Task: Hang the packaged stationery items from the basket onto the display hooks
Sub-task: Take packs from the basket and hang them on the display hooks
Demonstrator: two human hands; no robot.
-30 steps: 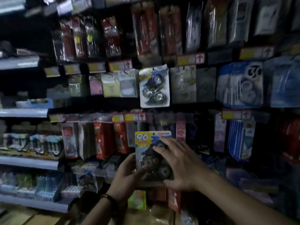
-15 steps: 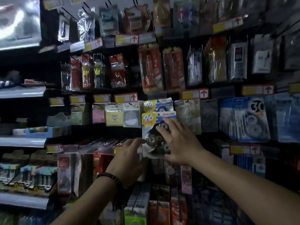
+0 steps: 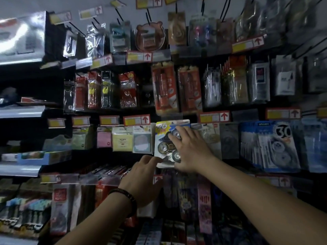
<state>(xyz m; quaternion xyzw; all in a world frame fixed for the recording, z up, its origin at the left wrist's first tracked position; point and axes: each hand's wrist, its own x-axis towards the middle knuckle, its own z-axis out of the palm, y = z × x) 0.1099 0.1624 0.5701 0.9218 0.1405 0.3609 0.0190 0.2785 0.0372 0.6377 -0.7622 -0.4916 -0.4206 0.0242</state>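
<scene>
A blister pack of correction tape [image 3: 163,145], with a yellow and blue header card, is held up against the middle row of the display wall. My right hand [image 3: 190,151] lies flat over the pack's front, fingers spread across the tape rolls, thumb under its lower edge. My left hand [image 3: 141,179], with a dark bead bracelet on the wrist, touches the pack's lower left corner with its fingertips. The hook behind the pack's top is hidden. The basket is out of view.
Rows of packaged stationery hang all over the wall, with red-arrow price tags [image 3: 137,120] above each row. Sticky-note packs [image 3: 123,139] hang just left of the pack, blue correction-tape packs [image 3: 276,145] to the right. Grey shelves [image 3: 21,112] stick out at the left.
Both hands have lifted the pack from the lower row up to the middle row, in front of an identical pack hanging there. My left hand slid from the pack's side to its bottom corner.
</scene>
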